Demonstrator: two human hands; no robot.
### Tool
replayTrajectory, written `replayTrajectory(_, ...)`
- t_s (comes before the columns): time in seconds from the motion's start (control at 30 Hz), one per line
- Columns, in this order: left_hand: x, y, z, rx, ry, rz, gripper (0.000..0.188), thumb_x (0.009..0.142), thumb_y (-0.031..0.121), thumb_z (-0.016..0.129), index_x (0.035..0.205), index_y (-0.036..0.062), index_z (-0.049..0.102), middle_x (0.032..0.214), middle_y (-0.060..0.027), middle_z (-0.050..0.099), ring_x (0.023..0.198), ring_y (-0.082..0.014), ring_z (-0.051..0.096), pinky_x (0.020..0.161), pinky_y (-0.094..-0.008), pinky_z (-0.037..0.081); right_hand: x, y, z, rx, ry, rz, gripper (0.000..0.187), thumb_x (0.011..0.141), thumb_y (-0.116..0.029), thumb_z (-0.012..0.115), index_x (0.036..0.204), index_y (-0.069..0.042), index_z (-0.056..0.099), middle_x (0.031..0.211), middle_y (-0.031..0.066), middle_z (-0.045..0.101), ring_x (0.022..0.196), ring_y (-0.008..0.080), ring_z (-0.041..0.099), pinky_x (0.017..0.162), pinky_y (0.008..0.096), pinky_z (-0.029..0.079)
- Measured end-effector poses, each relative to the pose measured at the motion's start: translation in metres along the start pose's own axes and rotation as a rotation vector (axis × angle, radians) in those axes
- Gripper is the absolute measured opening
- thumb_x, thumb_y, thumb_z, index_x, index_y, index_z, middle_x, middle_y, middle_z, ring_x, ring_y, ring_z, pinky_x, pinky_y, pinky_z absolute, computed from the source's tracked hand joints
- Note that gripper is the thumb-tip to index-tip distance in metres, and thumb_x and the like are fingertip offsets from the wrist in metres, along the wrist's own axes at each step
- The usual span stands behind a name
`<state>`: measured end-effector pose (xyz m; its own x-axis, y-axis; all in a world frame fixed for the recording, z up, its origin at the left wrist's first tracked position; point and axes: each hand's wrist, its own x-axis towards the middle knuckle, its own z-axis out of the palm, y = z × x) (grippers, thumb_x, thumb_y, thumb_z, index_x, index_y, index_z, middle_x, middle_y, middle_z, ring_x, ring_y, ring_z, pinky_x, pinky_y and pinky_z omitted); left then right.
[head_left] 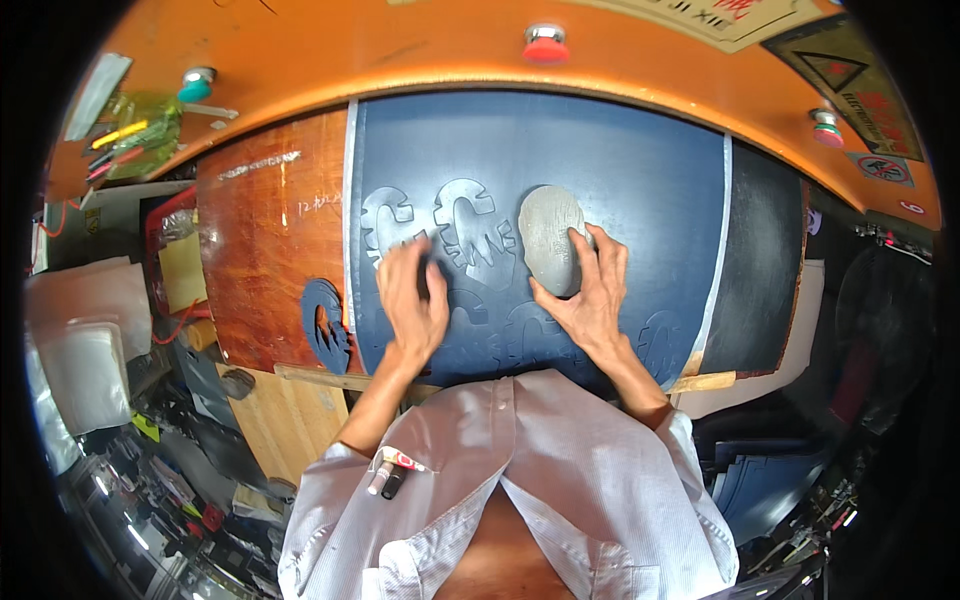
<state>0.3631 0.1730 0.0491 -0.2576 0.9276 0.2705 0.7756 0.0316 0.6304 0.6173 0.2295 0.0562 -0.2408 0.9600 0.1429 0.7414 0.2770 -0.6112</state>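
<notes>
My right hand [592, 295] grips a grey oval block [550, 235], which looks like a cutting die, by its right and lower edges. The block sits on a dark blue sheet [640, 170]. Over the sheet's left part is my left hand [412, 300], thumb and fingers apart and nothing visible between them; its fingertips are slightly blurred. Just beyond it, notched curved shapes are cut into the sheet, among them one cut shape [466, 215] between my hands. More cut outlines show nearer my body. A loose blue cut piece [325, 325] lies left of the sheet.
The sheet lies between a reddish-brown wooden board [265, 240] and a black board [760, 260]. Across the far side runs an orange machine panel [430, 60] with a red button [546, 45] and a green button [196, 84]. Dark blue sheets [765, 485] are stacked at the lower right.
</notes>
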Motion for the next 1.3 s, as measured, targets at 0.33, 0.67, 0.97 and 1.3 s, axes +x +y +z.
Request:
replayTrajectory(0.33,-0.095,0.002,0.032,-0.037,0.115,0.206,0.012,0.081,0.001,0.071,0.092,0.005,0.072,0.083,-0.0111,0.067,0.077,-0.0324,0.063,0.072,-0.0421,0.049,0.071,0.047,-0.056,0.334,0.378,0.083,0.047,0.089,-0.027,0.081,0.124,0.001,0.066,0.122,0.0188,0.065,0.112,0.0323,0.063,0.1,0.0437,0.051)
replayTrajectory(0.67,0.042,0.012,0.068,0.007,0.201,0.124,0.004,0.083,0.005,0.067,0.081,0.0054,0.065,0.071,-0.0102,0.059,0.069,-0.032,0.058,0.065,-0.0455,0.046,0.142,0.119,-0.206,0.235,0.686,-0.099,0.016,0.101,-0.015,0.068,0.094,0.0,0.065,0.081,0.0047,0.058,0.075,0.0143,0.056,0.073,0.0308,0.049)
replayTrajectory(0.97,0.091,0.021,0.085,0.033,0.154,-0.044,0.01,0.087,0.014,0.064,0.084,0.0059,0.069,0.075,-0.0118,0.066,0.075,-0.0334,0.064,0.071,-0.0461,0.05,0.049,0.197,-0.127,0.177,0.532,0.479,0.038,0.097,-0.038,0.071,0.091,-0.001,0.07,0.075,0.0133,0.07,0.075,0.034,0.068,0.087,0.0476,0.049)
replayTrajectory(1.3,0.079,0.023,0.081,0.105,0.214,0.096,0.011,0.084,0.01,0.063,0.093,0.0037,0.064,0.085,-0.0131,0.062,0.086,-0.0341,0.059,0.08,-0.0461,0.048,0.048,0.201,-0.091,-0.177,0.552,0.34,0.039,0.104,-0.035,0.058,0.096,0.001,0.073,0.09,0.0243,0.072,0.093,0.0413,0.067,0.093,0.0527,0.045)
